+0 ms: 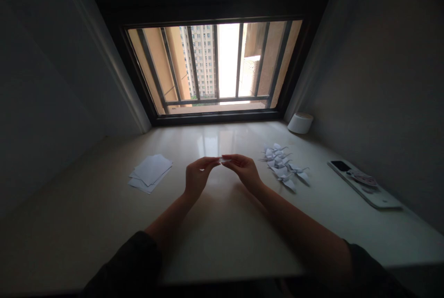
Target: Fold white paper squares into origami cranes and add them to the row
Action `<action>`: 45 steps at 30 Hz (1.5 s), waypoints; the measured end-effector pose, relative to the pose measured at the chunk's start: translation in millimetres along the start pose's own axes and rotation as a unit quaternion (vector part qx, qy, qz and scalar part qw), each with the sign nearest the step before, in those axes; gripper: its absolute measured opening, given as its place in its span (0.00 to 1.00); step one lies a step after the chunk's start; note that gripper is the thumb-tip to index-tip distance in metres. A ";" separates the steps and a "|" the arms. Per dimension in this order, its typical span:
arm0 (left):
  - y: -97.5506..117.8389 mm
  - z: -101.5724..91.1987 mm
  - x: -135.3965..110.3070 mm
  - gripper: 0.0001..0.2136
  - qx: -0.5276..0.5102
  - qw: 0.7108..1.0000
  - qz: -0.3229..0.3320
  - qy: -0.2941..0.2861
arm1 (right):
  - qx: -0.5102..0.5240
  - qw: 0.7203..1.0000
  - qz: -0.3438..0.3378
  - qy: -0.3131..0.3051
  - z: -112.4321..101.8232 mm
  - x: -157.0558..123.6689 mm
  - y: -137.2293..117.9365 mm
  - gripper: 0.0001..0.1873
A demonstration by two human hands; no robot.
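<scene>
Between my fingertips, a little above the sill, is a small folded piece of white paper, mostly covered by the fingers. My left hand pinches its left end between thumb and fingers. From the other side my right hand grips it the same way, so the two hands almost meet. To the right of my right hand lies a cluster of several folded white paper cranes. A loose stack of white paper sheets rests to the left of my left hand.
The pale, glossy window sill carries everything. At the right lies a phone in a case, with a ring-like attachment on it. A white cup-shaped object stands in the back right corner. Behind is a dark-framed window with bars.
</scene>
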State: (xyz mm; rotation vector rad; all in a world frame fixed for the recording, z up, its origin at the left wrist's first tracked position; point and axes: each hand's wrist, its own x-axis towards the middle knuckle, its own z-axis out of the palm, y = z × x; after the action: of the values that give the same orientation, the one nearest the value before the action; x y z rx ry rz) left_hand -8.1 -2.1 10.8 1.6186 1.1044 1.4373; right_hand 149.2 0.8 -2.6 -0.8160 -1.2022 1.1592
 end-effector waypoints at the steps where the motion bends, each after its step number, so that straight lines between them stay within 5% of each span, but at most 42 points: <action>1: 0.6 -0.1 -0.1 0.10 0.007 1.000 0.004 0.003 | 0.002 1.000 -0.002 -0.006 0.3 -0.2 -0.2 0.16; 24: 3.4 2.8 -5.5 0.08 0.003 1.000 0.002 0.008 | 0.004 0.999 0.007 0.043 5.9 -0.6 0.5 0.09; 29: 3.4 3.0 -5.3 0.18 0.019 0.999 -0.013 0.025 | -0.001 0.999 -0.007 0.054 3.6 0.8 3.8 0.08; 37: -7.9 5.7 -1.9 0.14 -0.059 0.995 -0.077 0.030 | -0.005 0.999 -0.017 0.048 3.6 -0.8 2.3 0.09; 45: -6.7 4.2 -2.2 0.13 -0.054 0.996 -0.059 0.025 | 0.002 0.999 0.001 0.047 1.9 -1.0 3.7 0.10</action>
State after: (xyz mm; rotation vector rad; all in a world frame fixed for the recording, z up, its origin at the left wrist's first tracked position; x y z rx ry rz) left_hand -5.0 -1.4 3.3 1.4260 1.1119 1.4428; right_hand 146.6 0.6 -5.9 -0.8590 -1.1224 1.1125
